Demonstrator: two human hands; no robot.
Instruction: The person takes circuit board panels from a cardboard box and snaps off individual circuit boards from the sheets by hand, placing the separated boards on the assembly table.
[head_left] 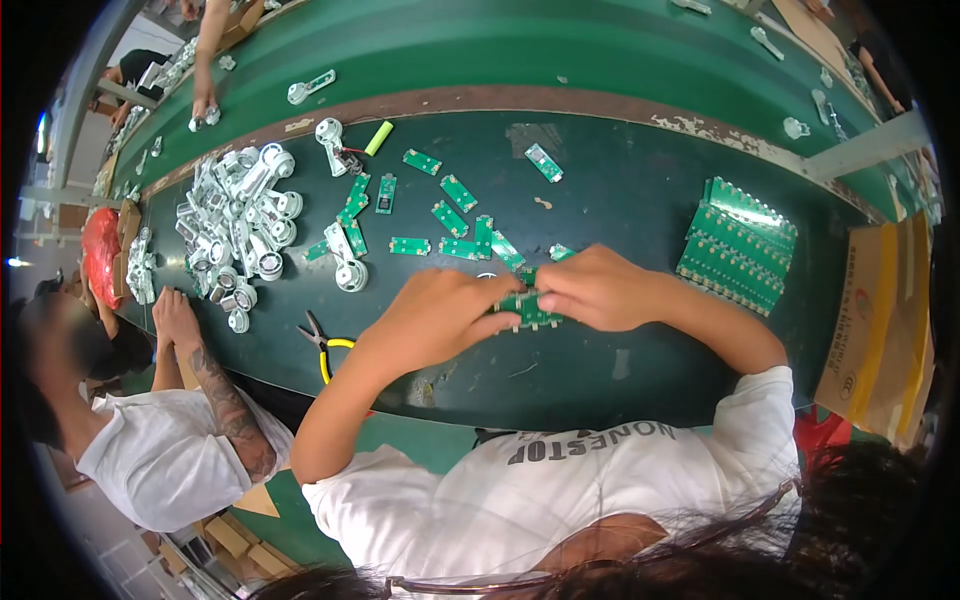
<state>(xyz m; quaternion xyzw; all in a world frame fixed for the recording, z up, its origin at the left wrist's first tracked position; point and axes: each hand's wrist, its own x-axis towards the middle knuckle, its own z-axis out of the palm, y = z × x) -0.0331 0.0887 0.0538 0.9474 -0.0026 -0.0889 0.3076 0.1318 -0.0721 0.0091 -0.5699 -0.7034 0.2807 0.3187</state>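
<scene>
My left hand [440, 315] and my right hand [600, 290] meet near the middle of the dark green table [480, 375]. Between them they hold a small green circuit board panel [530, 312], each gripping it with bent fingers and thumb. Several single green boards [457, 193] lie scattered just beyond my hands. Off to the right rests a stack of larger green board panels [738, 245]. Pliers with yellow handles [325, 345] lie left of my left forearm.
A heap of white plastic housings [235, 215] covers the left part of the table. A green cylinder [379, 138] lies behind. A co-worker [180, 450] sits at the left. Beyond runs a green conveyor belt [440, 60]. A cardboard box [875, 330] stands at the right.
</scene>
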